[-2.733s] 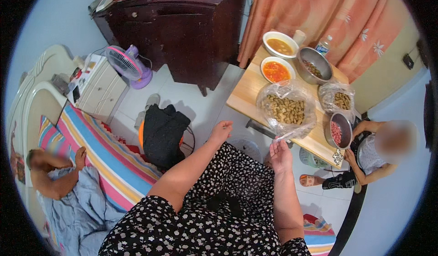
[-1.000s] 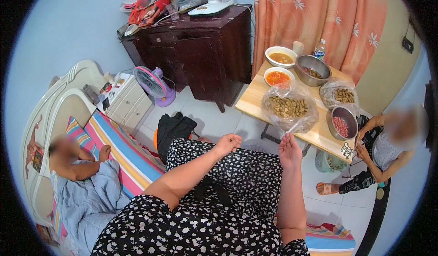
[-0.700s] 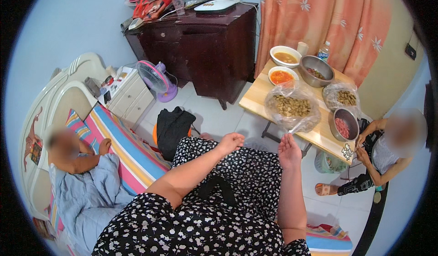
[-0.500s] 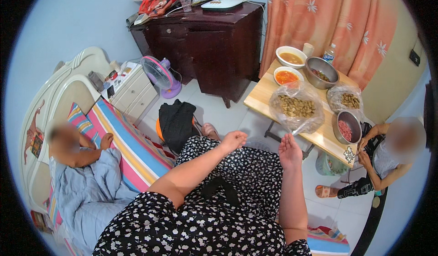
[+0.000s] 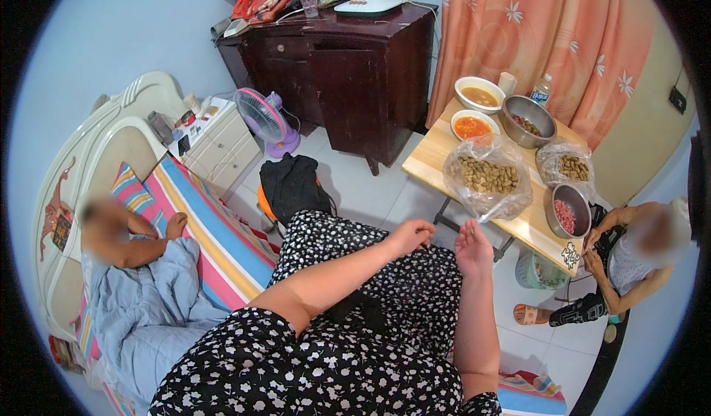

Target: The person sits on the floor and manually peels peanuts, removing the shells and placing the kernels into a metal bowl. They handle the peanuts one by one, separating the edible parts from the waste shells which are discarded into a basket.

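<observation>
My left hand [image 5: 412, 239] is over my lap with its fingers curled in a pinch; whatever it may hold is too small to make out. Beside it, apart from it, my right hand [image 5: 472, 248] is turned palm up, fingertips drawn together at the near edge of a clear plastic bag [image 5: 465, 197]. I cannot see what is in its fingers. Unshelled peanuts [image 5: 489, 175] fill the open bag on the folding wooden table [image 5: 426, 164]. A steel bowl [image 5: 587, 216] by the table's right corner holds pink shelled peanuts [image 5: 564, 217].
Another person's hands [image 5: 590, 249] meet beside that bowl. A second bag of peanuts [image 5: 574, 167], a steel bowl [image 5: 529, 121], two white bowls of food and a bottle [image 5: 541, 90] share the table. Under it stands a bin [image 5: 539, 271]. Someone under a blue blanket [image 5: 155, 290] sits on the bed.
My left hand has moved slightly right and down, closer to my right hand. The fingers of my right hand have curled in more. The whole view has shifted a little.
</observation>
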A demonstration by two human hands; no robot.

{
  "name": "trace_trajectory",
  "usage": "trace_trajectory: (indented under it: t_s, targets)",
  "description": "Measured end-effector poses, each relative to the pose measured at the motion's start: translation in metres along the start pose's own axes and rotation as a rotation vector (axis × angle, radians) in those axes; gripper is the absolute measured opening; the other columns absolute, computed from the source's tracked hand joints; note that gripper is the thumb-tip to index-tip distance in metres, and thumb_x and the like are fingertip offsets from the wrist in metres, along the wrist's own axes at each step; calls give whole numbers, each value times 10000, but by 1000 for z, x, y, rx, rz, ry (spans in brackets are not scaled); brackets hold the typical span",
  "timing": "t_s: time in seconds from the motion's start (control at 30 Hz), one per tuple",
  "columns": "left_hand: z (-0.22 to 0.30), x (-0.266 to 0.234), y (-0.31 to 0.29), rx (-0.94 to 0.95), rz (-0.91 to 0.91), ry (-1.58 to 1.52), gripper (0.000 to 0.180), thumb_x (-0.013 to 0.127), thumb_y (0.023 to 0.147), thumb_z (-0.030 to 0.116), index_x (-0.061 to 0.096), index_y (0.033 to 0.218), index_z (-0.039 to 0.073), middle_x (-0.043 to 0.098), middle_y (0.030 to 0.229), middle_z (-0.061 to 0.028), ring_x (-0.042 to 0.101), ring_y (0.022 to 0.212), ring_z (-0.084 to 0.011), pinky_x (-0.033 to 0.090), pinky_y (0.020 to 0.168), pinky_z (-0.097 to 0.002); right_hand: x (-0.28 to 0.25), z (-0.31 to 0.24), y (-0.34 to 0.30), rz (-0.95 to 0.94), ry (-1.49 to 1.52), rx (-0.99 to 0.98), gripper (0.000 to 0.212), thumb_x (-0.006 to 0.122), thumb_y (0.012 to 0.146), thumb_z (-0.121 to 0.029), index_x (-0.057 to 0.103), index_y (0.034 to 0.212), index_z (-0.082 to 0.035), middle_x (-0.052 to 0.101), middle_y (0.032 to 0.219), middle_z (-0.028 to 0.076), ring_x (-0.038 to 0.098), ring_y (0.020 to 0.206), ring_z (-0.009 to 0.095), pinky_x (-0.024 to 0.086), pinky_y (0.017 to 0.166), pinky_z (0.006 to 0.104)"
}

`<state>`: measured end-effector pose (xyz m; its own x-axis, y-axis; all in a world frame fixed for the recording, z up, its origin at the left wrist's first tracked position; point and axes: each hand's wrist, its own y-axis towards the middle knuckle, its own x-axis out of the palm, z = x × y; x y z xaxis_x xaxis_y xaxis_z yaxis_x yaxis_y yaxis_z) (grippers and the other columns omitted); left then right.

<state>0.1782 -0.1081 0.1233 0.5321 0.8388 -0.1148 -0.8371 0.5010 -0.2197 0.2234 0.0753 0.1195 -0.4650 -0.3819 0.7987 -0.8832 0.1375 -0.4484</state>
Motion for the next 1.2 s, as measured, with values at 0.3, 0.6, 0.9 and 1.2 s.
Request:
trace_trajectory:
  t_s: [0.3, 0.6, 0.9, 1.2]
  targets:
    - [-22, -27, -2, -50, 68, -33, 214, 494, 868, 155, 582, 1019, 32, 594, 821, -40, 537, 682, -110, 463, 575, -236, 6, 13, 0, -53, -2, 17, 268, 516, 862, -168, 515, 1112, -74, 569, 1002, 15, 528, 872, 148, 440, 726, 251]
    - [-32, -30, -10, -42, 71, -59, 181, 459, 866, 65, 564, 995, -8, 590, 832, -44, 538, 679, -98, 456, 554, -213, 18, 19, -6, -46, -31, 31, 253, 525, 858, -151, 516, 1100, -78, 574, 996, 14, 534, 861, 148, 444, 716, 246]
    - [-34, -36, -14, -64, 76, -69, 178, 457, 866, 71, 562, 989, -3, 592, 822, -42, 530, 658, -92, 447, 544, -216, 24, 24, -7, -51, -30, 41, 254, 522, 862, -152, 513, 1101, -66, 574, 995, 18, 538, 850, 146, 449, 717, 245]
    - [-39, -49, -20, 76, 148, -23, 189, 473, 827, 96, 585, 952, 8, 600, 712, -53, 539, 589, -107, 440, 522, -245, 34, 39, -13, -40, -98, 76, 228, 484, 873, -134, 507, 1091, -69, 573, 976, 25, 549, 844, 148, 463, 703, 245]
